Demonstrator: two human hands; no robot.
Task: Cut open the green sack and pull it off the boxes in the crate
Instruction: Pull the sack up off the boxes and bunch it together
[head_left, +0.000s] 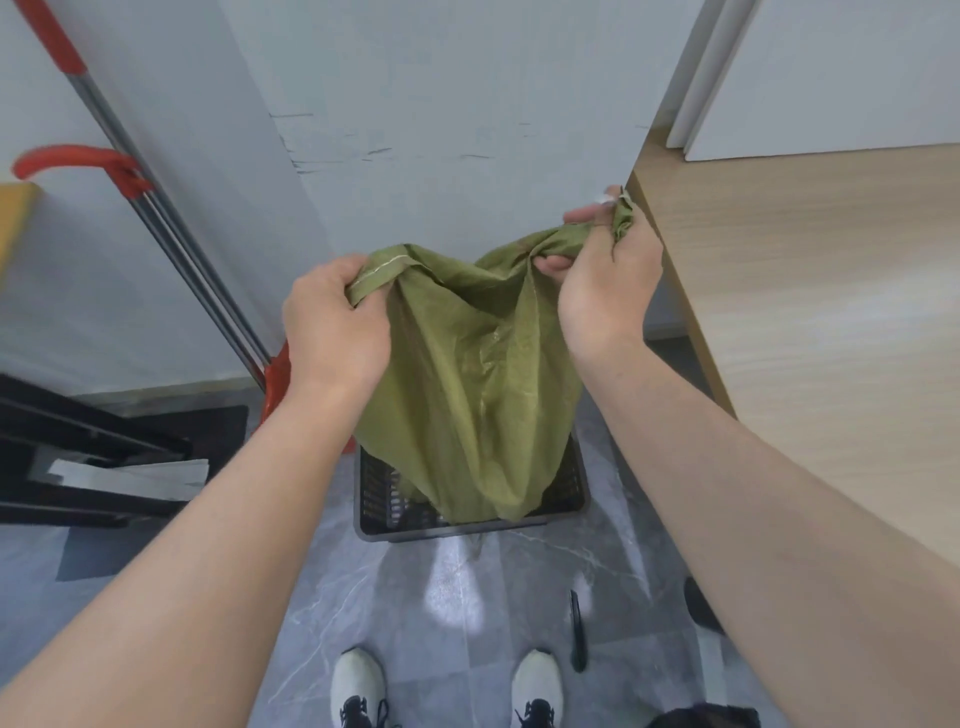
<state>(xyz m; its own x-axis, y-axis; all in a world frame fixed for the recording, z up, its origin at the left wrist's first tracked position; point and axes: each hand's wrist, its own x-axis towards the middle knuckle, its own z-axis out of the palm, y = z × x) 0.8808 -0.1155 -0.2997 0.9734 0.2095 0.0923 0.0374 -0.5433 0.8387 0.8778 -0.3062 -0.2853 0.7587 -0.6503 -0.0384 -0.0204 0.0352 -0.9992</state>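
Note:
The green woven sack (467, 384) hangs stretched between both hands above a dark slatted crate (379, 519) on the floor. My left hand (332, 322) grips the sack's stitched hem at its left corner. My right hand (608, 280) grips the bunched right corner, held a little higher, near the table edge. The sack's lower end still drapes into the crate and hides what is inside; no boxes show.
A black cutter (576, 631) lies on the grey tiled floor by my right shoe (537, 686). A wooden table (810, 291) stands close on the right. A red-handled trolley (156, 208) leans at the left, beside a dark rack (78, 457). A white wall is behind.

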